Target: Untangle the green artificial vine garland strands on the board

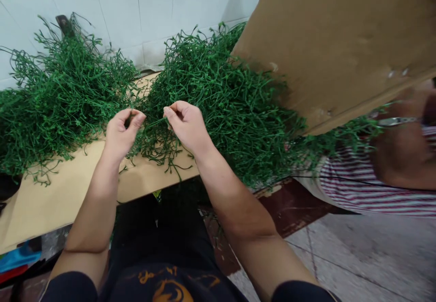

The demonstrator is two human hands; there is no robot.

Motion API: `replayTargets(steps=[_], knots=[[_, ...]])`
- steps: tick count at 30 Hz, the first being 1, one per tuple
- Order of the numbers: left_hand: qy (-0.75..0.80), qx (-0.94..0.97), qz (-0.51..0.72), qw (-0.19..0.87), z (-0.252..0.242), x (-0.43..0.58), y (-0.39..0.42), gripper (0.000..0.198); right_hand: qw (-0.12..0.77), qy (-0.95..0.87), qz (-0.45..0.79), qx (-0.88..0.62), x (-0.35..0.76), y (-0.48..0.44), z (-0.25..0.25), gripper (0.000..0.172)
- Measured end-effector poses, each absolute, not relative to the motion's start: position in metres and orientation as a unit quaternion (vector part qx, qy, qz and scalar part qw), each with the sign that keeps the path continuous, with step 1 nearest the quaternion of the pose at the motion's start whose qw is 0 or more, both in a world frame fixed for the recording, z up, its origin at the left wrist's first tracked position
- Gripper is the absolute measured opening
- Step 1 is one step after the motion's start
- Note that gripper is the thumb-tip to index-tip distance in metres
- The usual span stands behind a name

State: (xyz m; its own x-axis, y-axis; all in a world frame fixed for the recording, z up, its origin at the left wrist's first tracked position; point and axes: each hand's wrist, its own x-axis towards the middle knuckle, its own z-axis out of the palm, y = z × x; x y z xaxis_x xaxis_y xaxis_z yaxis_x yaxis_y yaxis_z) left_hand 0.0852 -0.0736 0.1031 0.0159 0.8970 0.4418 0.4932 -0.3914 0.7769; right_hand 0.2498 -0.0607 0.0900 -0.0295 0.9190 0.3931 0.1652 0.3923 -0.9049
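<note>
A thin green artificial plant stem point(157, 122) sticks out to the left from my right hand point(187, 125), pinched between thumb and forefinger. My left hand point(123, 131) faces it a short way off, thumb and forefinger drawn together in a pinch; what its fingertips hold, if anything, is too small to make out. Behind and right of my right hand rises a big tangled heap of green stems point(218, 88). Another heap point(64, 93) lies left of my left hand. Loose stems point(163, 150) are scattered on the cardboard sheet point(153, 178) below my hands.
A large brown cardboard panel point(334, 43) slants over the right heap. At the right edge, another person's arm point(402, 152) and striped clothing point(368, 184) show. White wall tiles point(116, 11) stand behind the heaps. Blue cloth-like material point(20, 257) lies at lower left.
</note>
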Motion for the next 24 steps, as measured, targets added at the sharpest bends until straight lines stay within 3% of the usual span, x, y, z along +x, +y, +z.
replayTargets(steps=[4, 9, 13, 19, 24], knots=[[0.491, 0.714, 0.440, 0.234, 0.092, 0.100, -0.071, 0.019, 0.544, -0.636, 0.353, -0.418, 0.245, -0.067, 0.088, 0.030], [0.481, 0.705, 0.469, 0.227, 0.081, 0.099, -0.064, 0.015, 0.491, -0.581, 0.526, -0.382, 0.245, -0.072, 0.081, 0.044], [0.483, 0.709, 0.461, 0.228, 0.082, 0.096, -0.066, 0.012, 0.479, -0.565, 0.564, -0.365, 0.245, -0.076, 0.075, 0.054], [0.476, 0.706, 0.456, 0.257, 0.086, 0.095, -0.068, 0.015, 0.484, -0.601, 0.548, -0.324, 0.245, -0.082, 0.074, 0.045], [0.440, 0.685, 0.461, 0.352, 0.089, 0.092, -0.071, 0.020, 0.421, -0.517, 0.690, -0.280, 0.252, -0.080, 0.070, 0.041]])
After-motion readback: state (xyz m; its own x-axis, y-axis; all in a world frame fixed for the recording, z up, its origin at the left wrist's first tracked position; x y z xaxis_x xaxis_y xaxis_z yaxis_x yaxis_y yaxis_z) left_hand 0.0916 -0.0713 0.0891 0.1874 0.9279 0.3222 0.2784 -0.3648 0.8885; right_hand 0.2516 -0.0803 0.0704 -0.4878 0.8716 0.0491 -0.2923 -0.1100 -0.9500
